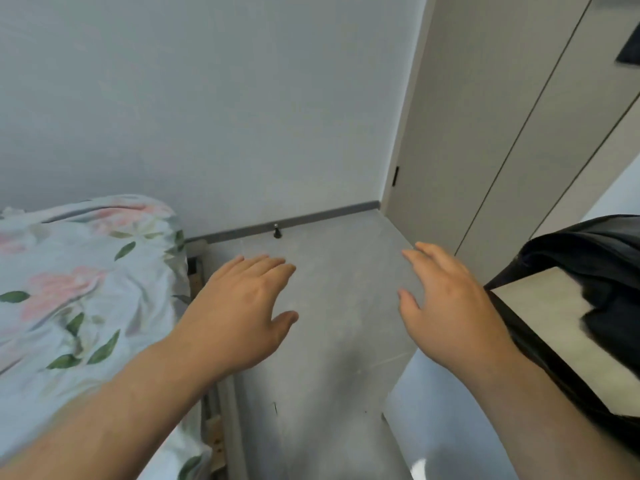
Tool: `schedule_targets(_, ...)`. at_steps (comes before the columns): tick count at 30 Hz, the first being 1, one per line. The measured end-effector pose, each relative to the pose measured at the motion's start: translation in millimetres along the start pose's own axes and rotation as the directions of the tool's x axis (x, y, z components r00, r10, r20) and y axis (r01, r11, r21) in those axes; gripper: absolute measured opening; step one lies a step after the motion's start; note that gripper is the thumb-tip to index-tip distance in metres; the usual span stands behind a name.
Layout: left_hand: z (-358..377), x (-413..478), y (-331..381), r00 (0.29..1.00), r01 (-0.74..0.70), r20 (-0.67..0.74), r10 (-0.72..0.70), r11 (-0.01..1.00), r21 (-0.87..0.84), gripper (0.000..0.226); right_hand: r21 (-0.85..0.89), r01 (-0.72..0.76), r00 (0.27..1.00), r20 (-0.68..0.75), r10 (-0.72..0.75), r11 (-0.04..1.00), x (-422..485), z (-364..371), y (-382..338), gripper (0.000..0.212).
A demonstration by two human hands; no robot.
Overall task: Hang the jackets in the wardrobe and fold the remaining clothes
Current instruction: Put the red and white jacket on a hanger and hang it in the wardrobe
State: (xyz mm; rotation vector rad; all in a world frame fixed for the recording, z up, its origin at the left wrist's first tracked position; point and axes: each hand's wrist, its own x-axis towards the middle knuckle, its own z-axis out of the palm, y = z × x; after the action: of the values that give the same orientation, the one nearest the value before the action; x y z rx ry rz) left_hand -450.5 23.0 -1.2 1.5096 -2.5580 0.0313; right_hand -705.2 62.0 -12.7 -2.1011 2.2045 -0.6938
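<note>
A person's two bare hands reach forward over a grey floor [322,306] in a bedroom corner, both held palm down and holding nothing. The left hand [242,306] has its fingers straight and close together, thumb set apart to the side; the right hand [446,306] has its fingers loosely extended and slightly spread. A black garment [588,258], which may be a jacket, lies draped over a light-topped surface [540,306] at the right edge of the view, just beside the right forearm; whether the arm touches it cannot be told. Behind it stand the pale, closed doors of a wardrobe [485,150]. At the left, a bed covered in a floral quilt [79,289] fills the lower corner, under the left forearm. A small dark door stopper [277,232] sits at the foot of the white wall [207,98].
</note>
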Motion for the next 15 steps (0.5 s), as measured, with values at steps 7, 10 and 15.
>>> schedule_targets(7,44,36,-22,0.984,0.167,0.077,-0.160,0.982,-0.091,0.064,0.128,-0.016,0.991,0.132,-0.001,0.992,61,63,1,0.050)
schedule_targets(10,39,37,-40,0.959,0.271,0.112,-0.258,0.955,-0.119,0.056,0.157,0.003,0.980,0.194,-0.034,0.988,80,77,-22,0.048)
schedule_targets(15,5,11,-82,0.893,0.437,0.181,-0.412,0.890,-0.130,0.050,0.186,0.070,0.938,0.322,-0.128,0.980,107,72,-75,0.048)
